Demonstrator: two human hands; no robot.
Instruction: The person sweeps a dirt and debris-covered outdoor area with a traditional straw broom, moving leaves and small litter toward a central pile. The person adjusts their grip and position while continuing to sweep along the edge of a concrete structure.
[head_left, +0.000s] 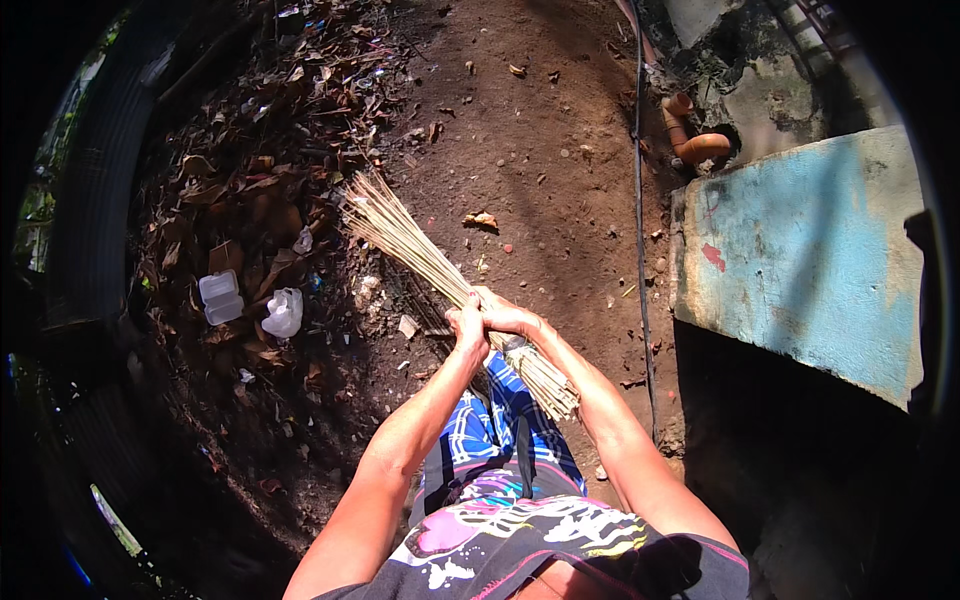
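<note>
A stick broom (420, 251), a bundle of thin pale stiff sticks, slants across in front of my body. Its loose tips fan out toward the upper left, over the edge of the dry leaves (262, 195). Both hands grip it around the middle, close together: my left hand (469, 326) and, just beside it, my right hand (504, 311). Below the hands a pale binding (514, 343) wraps the bundle. The thick butt end (551, 386) points down toward my right forearm. My fingers partly hide the sticks between them.
Left, a white foam food box (220, 297) and a crumpled white plastic bag (283, 313) lie among leaves. A black hose or cable (640, 225) runs along the dirt ground (555, 187). Right stand a blue-painted concrete block (802, 255) and an orange pipe (694, 142). Corrugated sheeting (97, 195) borders the left.
</note>
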